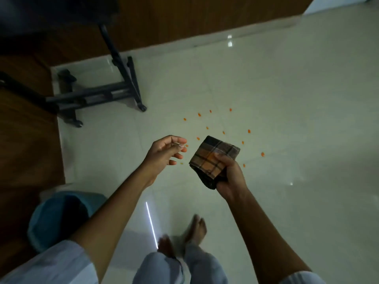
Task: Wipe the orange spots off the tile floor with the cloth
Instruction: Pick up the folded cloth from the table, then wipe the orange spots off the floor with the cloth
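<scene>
Floor of glossy pale tile (276, 99) fills most of view, light glare streaks on it, room dim. Brown wood panelling (184, 19) runs along top and left edges, upper part cut off by frame. Dark metal stand base with castors (96, 97) sits top-left, its top lost in shadow and hard to make out. Blue round bin (55, 218) lower left, partly hidden behind left forearm. Bare feet (194, 230) at bottom are blurred. Folded brown-and-orange plaid cloth (213, 158) is held in the air over the spots, gripped by right hand (229, 177), thumb on top; cloth's lower corner hidden in the palm. Left hand (166, 154) just beside it, holding nothing, fingers loosely curled. Small orange spots (223, 132) scattered on tile beyond and around the cloth; some may sit hidden under it, cannot tell.
</scene>
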